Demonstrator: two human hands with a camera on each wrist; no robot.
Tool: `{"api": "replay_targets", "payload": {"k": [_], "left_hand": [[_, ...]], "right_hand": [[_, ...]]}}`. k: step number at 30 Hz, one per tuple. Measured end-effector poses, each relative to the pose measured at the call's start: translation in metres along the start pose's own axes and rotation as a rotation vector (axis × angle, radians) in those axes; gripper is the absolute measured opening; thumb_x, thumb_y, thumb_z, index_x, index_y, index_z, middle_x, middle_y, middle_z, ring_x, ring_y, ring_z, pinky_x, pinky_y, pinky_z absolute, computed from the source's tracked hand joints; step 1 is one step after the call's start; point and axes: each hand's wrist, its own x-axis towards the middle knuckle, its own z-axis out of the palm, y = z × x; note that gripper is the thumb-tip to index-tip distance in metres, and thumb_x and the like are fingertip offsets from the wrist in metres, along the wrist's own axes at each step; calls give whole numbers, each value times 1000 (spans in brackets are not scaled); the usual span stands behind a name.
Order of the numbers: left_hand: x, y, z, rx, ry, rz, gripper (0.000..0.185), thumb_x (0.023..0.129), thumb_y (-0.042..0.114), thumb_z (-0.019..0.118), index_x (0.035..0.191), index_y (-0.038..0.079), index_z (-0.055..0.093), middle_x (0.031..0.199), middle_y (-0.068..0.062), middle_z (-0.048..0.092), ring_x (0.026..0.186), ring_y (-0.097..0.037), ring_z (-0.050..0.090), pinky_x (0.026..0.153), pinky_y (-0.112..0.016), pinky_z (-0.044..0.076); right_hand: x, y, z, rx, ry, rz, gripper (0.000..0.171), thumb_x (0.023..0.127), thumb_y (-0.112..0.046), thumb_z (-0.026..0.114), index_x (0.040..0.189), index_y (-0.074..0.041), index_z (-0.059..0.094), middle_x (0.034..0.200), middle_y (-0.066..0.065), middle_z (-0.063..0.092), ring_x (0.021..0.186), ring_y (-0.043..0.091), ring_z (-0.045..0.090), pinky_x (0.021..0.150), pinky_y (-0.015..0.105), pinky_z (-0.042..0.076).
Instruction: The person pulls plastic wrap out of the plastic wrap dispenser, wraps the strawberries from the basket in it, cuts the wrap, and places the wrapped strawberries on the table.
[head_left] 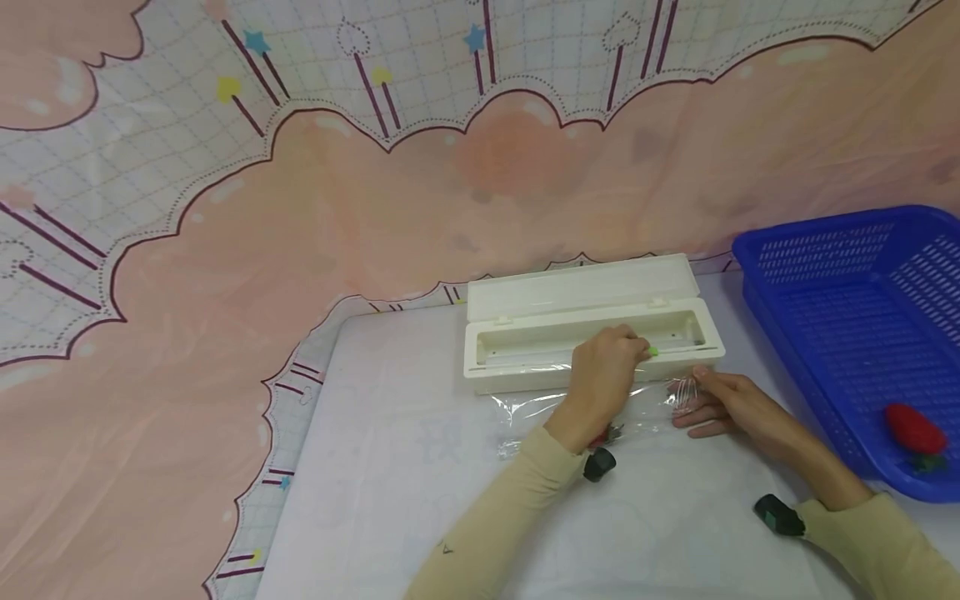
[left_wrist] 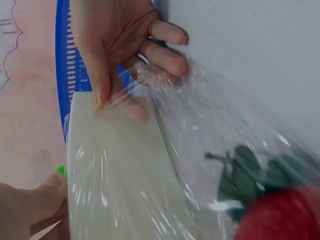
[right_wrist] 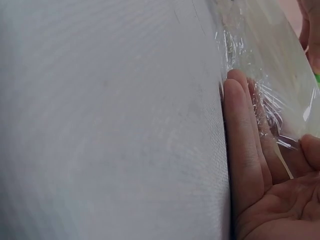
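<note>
A long white cling film dispenser point(head_left: 577, 292) lies with its lid tipped back. Clear cling film point(head_left: 525, 412) hangs over its front edge onto the table. My left hand point(head_left: 600, 375) pinches a small green slider point(left_wrist: 61, 170) at the dispenser's front edge, towards its right end. The film's right end, bunched in creases, is held by my right hand point(head_left: 731, 406) between thumb and fingers, just in front of the dispenser's right corner. A red strawberry point(left_wrist: 280, 217) with green leaves shows through the film; my left wrist mostly hides it in the head view.
At the right stands a blue plastic basket point(head_left: 795, 375) with perforated sides, holding another red strawberry point(head_left: 915, 429). A white sheet point(head_left: 390, 467) covers the table. Behind the dispenser hangs a pink patterned cloth point(head_left: 375, 225).
</note>
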Motion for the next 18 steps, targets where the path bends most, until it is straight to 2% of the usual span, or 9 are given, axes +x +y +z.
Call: {"api": "replay_targets", "payload": {"k": [4,8,10,18], "left_hand": [[-7,-11,-2,-3,14,-34,15,87,38,69,96,33,80,94,18,71,85,-4,65,61,-18,52],[-13,-19,-3,-24,24,-52,14,86,39,71,95,32,80,94,18,72,84,-3,65,60,-16,51],[-16,-21,-3,-30,34,-52,14,86,38,72,95,31,80,93,18,72,84,-3,66,59,-16,51],[-22,-33,-6,-56,70,-51,13,85,34,74,94,28,81,90,16,72,84,-4,66,59,-17,51]], "right_hand": [[1,0,0,-7,-8,1,73,109,-44,26,139,22,29,105,24,72,90,17,74,79,39,60],[0,0,-2,-13,-23,6,74,109,-45,26,139,22,33,107,22,72,92,17,74,80,39,60],[0,0,-2,-11,-29,10,73,109,-45,26,139,22,34,107,22,72,93,17,74,80,39,60],[0,1,-1,6,-20,-4,74,109,-42,26,142,24,23,107,27,70,91,16,74,81,39,60]]}}
